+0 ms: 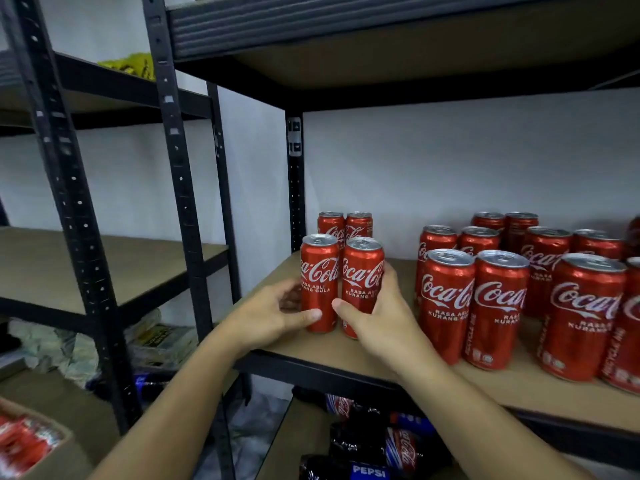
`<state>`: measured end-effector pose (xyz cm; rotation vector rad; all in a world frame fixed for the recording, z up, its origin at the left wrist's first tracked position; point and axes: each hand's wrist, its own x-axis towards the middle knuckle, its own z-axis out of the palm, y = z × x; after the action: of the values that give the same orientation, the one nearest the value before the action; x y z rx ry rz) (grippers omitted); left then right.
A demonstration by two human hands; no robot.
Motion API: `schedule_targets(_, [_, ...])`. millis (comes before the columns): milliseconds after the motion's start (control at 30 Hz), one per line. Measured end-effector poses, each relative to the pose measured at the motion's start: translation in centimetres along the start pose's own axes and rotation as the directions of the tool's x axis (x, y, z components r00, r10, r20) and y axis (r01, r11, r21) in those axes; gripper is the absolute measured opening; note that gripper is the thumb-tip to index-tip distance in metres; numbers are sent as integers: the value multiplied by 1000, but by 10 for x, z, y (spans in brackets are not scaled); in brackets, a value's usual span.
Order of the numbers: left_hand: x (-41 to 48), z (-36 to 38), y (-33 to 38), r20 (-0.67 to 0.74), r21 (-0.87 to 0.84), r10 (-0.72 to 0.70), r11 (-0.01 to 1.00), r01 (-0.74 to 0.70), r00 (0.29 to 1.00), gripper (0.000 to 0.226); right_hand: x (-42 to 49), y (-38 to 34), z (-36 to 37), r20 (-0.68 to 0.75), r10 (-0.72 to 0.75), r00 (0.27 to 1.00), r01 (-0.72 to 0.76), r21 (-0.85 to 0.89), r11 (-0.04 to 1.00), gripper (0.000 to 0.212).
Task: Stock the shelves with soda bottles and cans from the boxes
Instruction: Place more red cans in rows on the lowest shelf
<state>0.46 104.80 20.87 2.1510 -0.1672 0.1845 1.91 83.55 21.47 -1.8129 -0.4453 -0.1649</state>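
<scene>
Below the fingers, dark Pepsi and Coca-Cola bottles [367, 448] lie heaped on the lower shelf [298, 431]; their number is unclear. Far left, a cardboard box [52, 459] holds blurred red packs. The left hand [273, 313] wraps thumb and fingers round one upright can [318, 282]. The right hand [381, 317] grips a second can [362, 278], which touches the first, on the shelf [311, 351]. Just beyond the fingertips stand two more cans [344, 225]. Right of the fingers cluster at least ten cans [498, 306].

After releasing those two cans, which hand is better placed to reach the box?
Probably the left hand: the cardboard box sits low on its side; the right hand would cross over.
</scene>
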Motion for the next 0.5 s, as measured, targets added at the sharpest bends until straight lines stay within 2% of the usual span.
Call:
schedule_targets(200, [1,1,-3,-36,6,30,1000,-29,999,72,-8,9,0,-68,39,997,-41,-35,999,77])
schedule_targets(367, [3,2,-8,-40,37,39,999,-38,998,74,-18,15,0,-55,30,998,-32,-34,999,67])
schedule_targets(500, [1,-2,-11,11,25,29,999,-29,1000,66,-22,18,-1,-33,-3,999,1,-62,998,64])
